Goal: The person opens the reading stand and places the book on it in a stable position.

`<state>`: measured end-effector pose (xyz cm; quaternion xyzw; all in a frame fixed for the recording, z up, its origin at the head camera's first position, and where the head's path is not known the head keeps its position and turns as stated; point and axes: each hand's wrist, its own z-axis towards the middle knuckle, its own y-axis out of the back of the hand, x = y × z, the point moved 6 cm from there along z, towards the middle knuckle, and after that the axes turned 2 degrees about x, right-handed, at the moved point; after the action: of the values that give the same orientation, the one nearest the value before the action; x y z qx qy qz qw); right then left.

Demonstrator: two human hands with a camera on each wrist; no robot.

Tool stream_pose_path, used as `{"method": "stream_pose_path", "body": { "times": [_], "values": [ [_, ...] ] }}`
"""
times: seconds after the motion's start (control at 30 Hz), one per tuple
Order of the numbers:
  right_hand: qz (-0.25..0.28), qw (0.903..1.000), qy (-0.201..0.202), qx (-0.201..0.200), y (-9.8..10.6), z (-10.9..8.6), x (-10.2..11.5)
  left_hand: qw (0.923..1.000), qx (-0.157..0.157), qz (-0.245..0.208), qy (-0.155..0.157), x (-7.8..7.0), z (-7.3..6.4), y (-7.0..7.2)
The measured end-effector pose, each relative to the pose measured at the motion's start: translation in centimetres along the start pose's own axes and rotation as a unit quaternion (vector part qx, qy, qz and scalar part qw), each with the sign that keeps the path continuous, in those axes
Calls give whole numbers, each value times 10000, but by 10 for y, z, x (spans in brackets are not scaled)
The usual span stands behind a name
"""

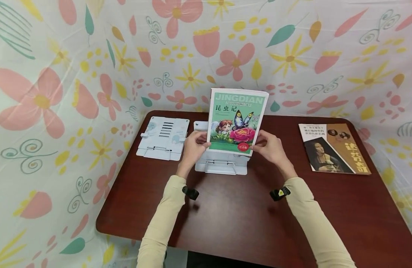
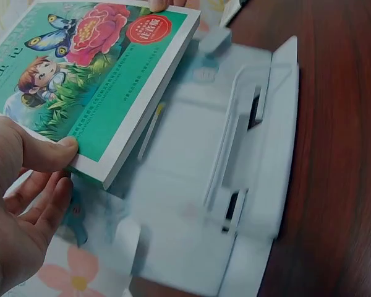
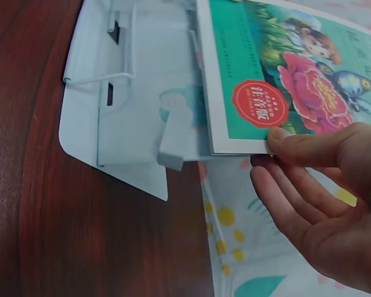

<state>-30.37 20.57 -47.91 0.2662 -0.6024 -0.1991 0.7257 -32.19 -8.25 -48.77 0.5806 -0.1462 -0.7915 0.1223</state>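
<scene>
Fingers (image 2: 52, 198) and thumb of the left hand (image 1: 194, 149) pinch the green book (image 1: 234, 123) near its lower left corner, thumb on the cover and fingers bent behind; the right hand (image 1: 270, 148) grips the lower right corner the same way. Each thumb stands off its forefinger by little more than the book's thickness, while the lower fingers hang loosely bent and seem to add little to the grip. Holding by both corners probably shares the weight and stops the book from twisting, and with only the thumbs in front, nearly all the cover faces the person. The book is held up, tilted, over the upper part of the middle stand (image 1: 209, 158), its lower edge short of the ledge (image 2: 269, 167); whether its back touches the stand I cannot tell. The stand sits on the table (image 1: 242, 208) straight ahead, presumably so both arms reach it equally. Clips (image 3: 176, 142) jut from its sides, likely made for holding pages. Just beside it lies the left stand (image 1: 155, 136), similar in make. The other book (image 1: 336, 149) lies flat, well apart on the right, perhaps to leave the arms room.
</scene>
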Motion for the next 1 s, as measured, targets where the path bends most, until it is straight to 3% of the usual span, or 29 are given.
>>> {"method": "stream_pose_path", "body": {
  "times": [0.2,0.47,0.73,1.0],
  "values": [
    [-181,9996,127,-193,-9,9,8,9997,-53,240,18,3,3,14],
    [-378,9980,198,-475,-20,8,13,9991,-163,388,98,11,2,21],
    [-565,9945,313,-830,-25,3,12,9986,-206,486,0,16,1,22],
    [-757,9938,239,-773,-37,-4,3,9973,-201,694,-95,24,-6,18]
  ]
}}
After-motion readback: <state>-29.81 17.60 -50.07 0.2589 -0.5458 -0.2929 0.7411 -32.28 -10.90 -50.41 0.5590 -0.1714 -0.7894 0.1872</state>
